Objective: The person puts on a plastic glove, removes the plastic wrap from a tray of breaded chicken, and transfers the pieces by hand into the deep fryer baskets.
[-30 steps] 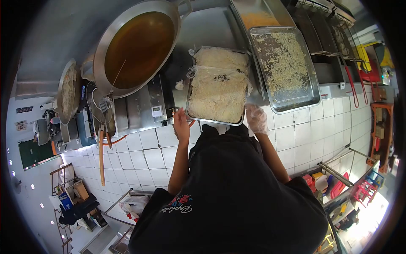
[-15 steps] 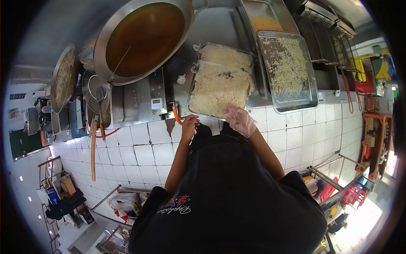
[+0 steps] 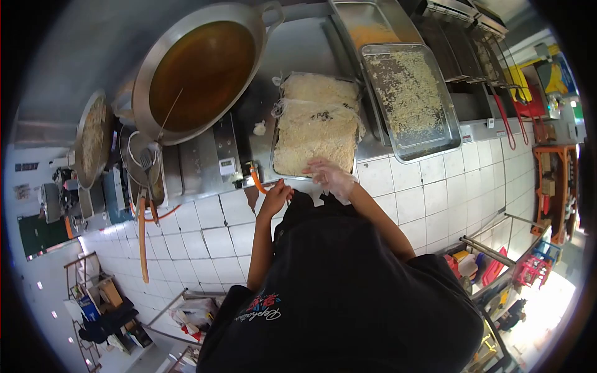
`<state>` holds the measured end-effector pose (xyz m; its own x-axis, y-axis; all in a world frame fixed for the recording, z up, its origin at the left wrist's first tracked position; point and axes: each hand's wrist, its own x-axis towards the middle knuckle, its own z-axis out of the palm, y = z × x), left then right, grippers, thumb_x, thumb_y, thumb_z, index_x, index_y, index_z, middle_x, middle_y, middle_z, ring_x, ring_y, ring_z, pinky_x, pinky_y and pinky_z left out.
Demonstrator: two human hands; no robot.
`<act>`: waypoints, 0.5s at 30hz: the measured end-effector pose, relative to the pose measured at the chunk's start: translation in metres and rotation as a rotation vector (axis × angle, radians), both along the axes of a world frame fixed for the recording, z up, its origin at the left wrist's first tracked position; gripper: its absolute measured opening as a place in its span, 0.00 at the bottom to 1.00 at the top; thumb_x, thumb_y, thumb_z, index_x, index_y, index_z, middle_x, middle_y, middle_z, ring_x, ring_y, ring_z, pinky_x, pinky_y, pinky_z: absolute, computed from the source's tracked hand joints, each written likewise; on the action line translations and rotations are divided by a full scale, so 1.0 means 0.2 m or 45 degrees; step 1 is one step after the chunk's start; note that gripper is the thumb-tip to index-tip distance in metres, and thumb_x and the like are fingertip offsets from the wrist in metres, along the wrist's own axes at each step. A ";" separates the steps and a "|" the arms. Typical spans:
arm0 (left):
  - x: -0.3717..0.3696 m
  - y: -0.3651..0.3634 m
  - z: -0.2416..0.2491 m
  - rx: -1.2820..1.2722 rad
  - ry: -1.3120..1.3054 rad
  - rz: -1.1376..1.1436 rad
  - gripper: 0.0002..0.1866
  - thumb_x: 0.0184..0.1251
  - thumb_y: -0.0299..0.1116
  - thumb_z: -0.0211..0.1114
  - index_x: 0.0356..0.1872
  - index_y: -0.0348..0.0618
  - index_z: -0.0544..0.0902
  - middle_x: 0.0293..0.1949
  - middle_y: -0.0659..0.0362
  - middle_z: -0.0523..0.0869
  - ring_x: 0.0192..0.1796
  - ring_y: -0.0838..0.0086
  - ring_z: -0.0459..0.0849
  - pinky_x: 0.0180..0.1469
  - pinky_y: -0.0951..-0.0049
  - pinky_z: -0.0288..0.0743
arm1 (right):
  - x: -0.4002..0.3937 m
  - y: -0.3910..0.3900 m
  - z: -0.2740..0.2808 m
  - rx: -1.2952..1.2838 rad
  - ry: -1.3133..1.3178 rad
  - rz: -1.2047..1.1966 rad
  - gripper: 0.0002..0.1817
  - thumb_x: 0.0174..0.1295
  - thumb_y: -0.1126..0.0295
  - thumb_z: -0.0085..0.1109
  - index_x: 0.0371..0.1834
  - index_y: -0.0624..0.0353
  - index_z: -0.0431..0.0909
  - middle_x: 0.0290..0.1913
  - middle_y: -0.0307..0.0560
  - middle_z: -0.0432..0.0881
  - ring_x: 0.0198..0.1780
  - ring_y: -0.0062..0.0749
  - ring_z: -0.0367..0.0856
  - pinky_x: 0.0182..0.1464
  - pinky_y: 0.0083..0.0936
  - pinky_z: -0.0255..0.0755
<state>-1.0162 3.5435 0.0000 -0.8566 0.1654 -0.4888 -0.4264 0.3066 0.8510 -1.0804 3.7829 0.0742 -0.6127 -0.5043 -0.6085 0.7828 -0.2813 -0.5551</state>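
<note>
A metal tray (image 3: pixel 274 149) heaped with pale, crumb-like breading (image 3: pixel 311 138) lies on the counter in front of me. Clear plastic film (image 3: pixel 287 107) covers part of the heap, and some dark flecks show through its middle. My right hand (image 3: pixel 334 179), in a clear plastic glove, is at the tray's near edge; its fingers are spread and reach over the breading. Bare and curled, my left hand (image 3: pixel 277 198) is just below the tray's near-left corner. Its fingers are closed, and I cannot make out what, if anything, is in them.
A large wok of brown oil (image 3: pixel 202 68) stands at the upper left, with long-handled utensils (image 3: pixel 144 214) below it. To the right is a metal pan of loose crumbs (image 3: pixel 413 96). An orange hose (image 3: pixel 255 178) bends over the counter edge beside my left hand.
The view has shifted, so the counter items sit slightly further left. My right hand's fingers have spread more over the breading; my left hand stays near the tray's corner.
</note>
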 end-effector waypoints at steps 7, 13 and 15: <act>-0.33 0.05 0.33 -0.210 -0.139 -0.201 0.24 0.72 0.47 0.52 0.22 0.39 0.81 0.20 0.63 0.80 0.26 0.79 0.76 0.34 0.77 0.69 | 0.18 0.40 0.21 0.279 0.238 0.217 0.13 0.63 0.62 0.56 0.44 0.60 0.76 0.33 0.39 0.80 0.31 0.20 0.73 0.29 0.16 0.70; -0.85 0.29 0.37 0.017 0.583 -0.054 0.12 0.67 0.40 0.60 0.37 0.42 0.74 0.30 0.62 0.75 0.32 0.79 0.73 0.37 0.76 0.69 | 0.43 0.83 -0.18 0.426 0.363 0.013 0.16 0.62 0.57 0.56 0.31 0.60 0.79 0.29 0.41 0.79 0.29 0.20 0.76 0.32 0.19 0.73; -1.08 0.39 0.41 0.004 0.550 -0.140 0.11 0.65 0.38 0.62 0.41 0.43 0.74 0.32 0.60 0.74 0.33 0.78 0.74 0.38 0.75 0.70 | 0.48 0.87 -0.30 0.476 0.433 0.011 0.14 0.62 0.59 0.56 0.32 0.61 0.79 0.30 0.42 0.80 0.30 0.21 0.76 0.33 0.20 0.73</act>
<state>-1.2329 3.6221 0.0826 -0.9594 0.2676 -0.0893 0.0033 0.3272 0.9449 -0.9850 3.9578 0.0138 -0.8044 -0.2961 -0.5150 0.5416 -0.0092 -0.8406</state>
